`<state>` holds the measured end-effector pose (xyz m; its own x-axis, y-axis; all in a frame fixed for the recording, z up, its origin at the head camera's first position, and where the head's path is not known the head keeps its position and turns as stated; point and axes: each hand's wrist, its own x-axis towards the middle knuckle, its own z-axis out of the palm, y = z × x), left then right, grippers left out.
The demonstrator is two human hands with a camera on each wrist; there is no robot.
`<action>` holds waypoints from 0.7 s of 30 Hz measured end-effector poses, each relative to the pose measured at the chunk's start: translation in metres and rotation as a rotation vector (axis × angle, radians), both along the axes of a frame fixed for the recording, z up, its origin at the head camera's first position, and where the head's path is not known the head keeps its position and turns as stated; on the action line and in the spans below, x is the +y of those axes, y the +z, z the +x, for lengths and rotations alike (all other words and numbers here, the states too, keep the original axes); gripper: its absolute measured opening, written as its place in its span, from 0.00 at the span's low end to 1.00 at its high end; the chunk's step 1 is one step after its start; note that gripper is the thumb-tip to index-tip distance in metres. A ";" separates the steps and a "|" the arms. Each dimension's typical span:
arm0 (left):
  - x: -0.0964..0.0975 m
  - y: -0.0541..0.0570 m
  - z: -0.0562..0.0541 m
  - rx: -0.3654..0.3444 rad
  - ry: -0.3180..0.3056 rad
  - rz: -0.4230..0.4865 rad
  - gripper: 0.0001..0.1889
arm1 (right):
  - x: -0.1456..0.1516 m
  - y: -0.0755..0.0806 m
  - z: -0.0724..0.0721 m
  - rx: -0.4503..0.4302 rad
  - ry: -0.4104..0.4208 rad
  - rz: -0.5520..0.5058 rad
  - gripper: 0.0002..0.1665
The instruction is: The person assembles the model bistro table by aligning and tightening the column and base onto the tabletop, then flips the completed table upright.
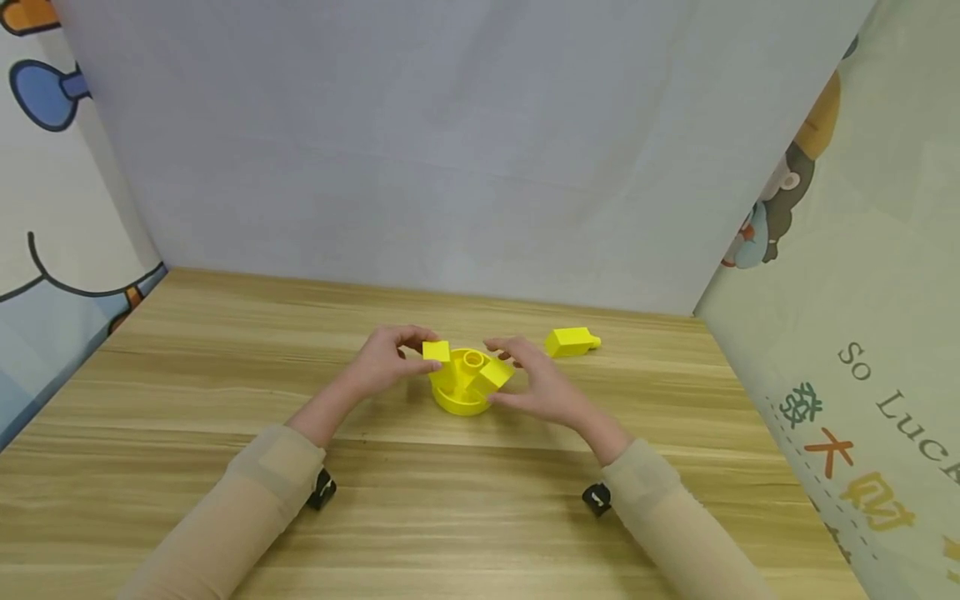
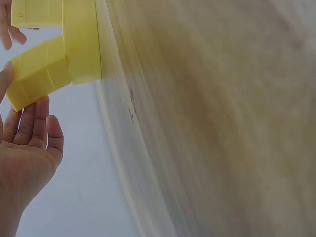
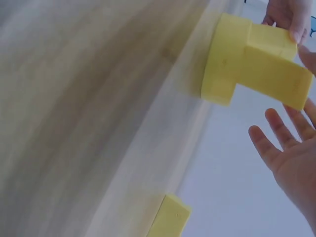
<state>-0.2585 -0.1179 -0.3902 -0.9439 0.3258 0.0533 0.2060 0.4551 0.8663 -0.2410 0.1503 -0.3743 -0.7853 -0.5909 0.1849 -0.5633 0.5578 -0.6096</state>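
Note:
A round yellow tray [image 1: 460, 407] with a low rim and a short hollow post [image 1: 473, 359] in its middle rests on the wooden table. Two yellow blocks stand in it: a left block [image 1: 437, 353] and a right block [image 1: 492, 377] that leans outward. My left hand [image 1: 384, 363] pinches the left block between thumb and fingers; in the left wrist view the same block [image 2: 40, 69] slants out from the tray. Around the right block [image 3: 276, 76] my right hand [image 1: 546, 385] is spread, thumb on one side and fingers loosely extended on the other.
Another yellow block [image 1: 570, 342], with a round peg on one end, lies on the table [image 1: 465, 508] behind and right of the tray. A plain pale cloth [image 1: 450, 150] hangs along the back, and printed cloths [image 1: 855, 333] border the sides.

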 end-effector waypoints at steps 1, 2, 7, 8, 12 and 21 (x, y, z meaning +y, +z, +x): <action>0.000 0.000 0.000 -0.003 0.001 -0.001 0.21 | 0.002 0.001 -0.001 0.000 0.026 0.006 0.39; 0.000 0.000 0.000 -0.005 0.001 -0.003 0.21 | 0.004 0.002 -0.002 -0.002 0.043 0.011 0.37; 0.000 0.000 0.001 -0.009 0.008 -0.004 0.21 | 0.007 0.002 -0.004 0.022 0.061 0.034 0.27; 0.000 0.000 0.001 -0.009 0.009 -0.004 0.21 | 0.007 0.002 -0.004 0.025 0.058 0.031 0.26; 0.001 0.000 0.001 -0.010 0.008 -0.003 0.21 | 0.007 0.002 -0.004 0.045 0.044 0.031 0.24; 0.000 -0.002 -0.001 -0.001 0.003 0.000 0.21 | 0.007 0.005 -0.004 0.047 0.030 0.065 0.26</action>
<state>-0.2594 -0.1178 -0.3922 -0.9450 0.3230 0.0523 0.2036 0.4554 0.8667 -0.2453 0.1570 -0.3693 -0.7580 -0.6263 0.1820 -0.6080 0.5775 -0.5449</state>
